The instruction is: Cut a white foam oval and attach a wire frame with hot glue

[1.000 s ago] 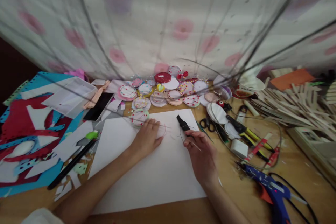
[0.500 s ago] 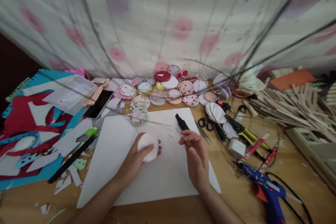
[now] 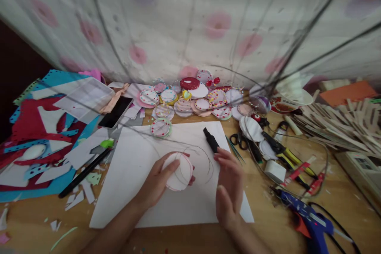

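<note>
White disc (image 3: 183, 174), seemingly light, bendable card: left hand (image 3: 155, 184) is pinching its left side, right hand (image 3: 230, 186) hovering, fingers apart.

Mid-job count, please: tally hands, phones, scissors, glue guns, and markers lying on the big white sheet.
Hands: 2 (left hand, right hand)
Smartphone: 1
Scissors: 1
Blue glue gun: 1
Black marker on the white sheet: 1
Total: 6
</note>
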Demonstrator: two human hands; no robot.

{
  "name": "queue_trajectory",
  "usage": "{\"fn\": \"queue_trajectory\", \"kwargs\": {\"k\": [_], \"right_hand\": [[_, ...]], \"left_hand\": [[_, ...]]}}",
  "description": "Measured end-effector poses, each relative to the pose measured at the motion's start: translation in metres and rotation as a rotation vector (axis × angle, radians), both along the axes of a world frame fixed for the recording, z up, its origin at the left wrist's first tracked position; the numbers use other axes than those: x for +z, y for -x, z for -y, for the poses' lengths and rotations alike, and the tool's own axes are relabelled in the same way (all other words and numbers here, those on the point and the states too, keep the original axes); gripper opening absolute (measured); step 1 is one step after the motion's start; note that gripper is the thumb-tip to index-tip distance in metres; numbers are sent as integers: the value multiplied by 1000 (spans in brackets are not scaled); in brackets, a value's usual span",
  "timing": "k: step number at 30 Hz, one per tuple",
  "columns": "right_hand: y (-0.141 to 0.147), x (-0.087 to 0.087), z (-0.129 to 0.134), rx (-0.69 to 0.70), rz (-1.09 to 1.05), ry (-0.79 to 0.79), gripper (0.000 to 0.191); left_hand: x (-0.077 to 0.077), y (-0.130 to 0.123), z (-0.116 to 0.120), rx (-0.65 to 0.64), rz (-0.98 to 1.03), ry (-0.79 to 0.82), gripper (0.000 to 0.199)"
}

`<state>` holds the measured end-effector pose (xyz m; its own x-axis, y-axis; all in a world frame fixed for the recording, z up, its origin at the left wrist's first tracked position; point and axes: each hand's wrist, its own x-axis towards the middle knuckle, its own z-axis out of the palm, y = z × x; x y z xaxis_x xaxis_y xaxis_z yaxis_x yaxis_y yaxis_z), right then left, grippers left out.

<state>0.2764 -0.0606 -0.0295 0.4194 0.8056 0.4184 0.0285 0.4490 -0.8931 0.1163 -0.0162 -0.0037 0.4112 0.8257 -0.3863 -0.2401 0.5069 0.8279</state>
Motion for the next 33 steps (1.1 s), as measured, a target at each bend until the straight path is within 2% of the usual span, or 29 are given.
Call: {"fn": "queue_trajectory", "kwargs": {"k": [2, 5, 7, 12, 16, 19, 22, 25, 29, 33], "right_hand": [[-3, 0, -4, 15, -158, 134, 30], [-6, -2, -8, 252, -282, 397, 23], [-5, -4, -9, 405, -320, 488, 17], [0, -10, -9, 577, -387, 561, 12], [1, -17, -6, 717, -433, 531, 10], [2, -17, -5, 725, -323, 464, 12], [4, -13, -6, 646, -190, 435, 13], [4, -8, -7, 600, -93, 436, 14], [2, -7, -8, 602, -48, 431, 16], [1, -8, -8, 605, -50, 421, 16]], "left_hand": [[-1, 10, -5, -40, 60, 12, 40], [-5, 22, -11, -91, 123, -1, 35], [-9, 26, -14, -122, 155, -1, 33], [-20, 30, -18, -145, 219, 52, 34], [-22, 31, -15, -173, 187, 100, 36], [-20, 32, -11, -182, 114, 147, 33], [-19, 32, -10, -179, 62, 179, 31], [-19, 33, -10, -232, 81, 193, 30], [-24, 32, -10, -304, 148, 192, 32], [-26, 31, -9, -314, 158, 173, 29]]}}
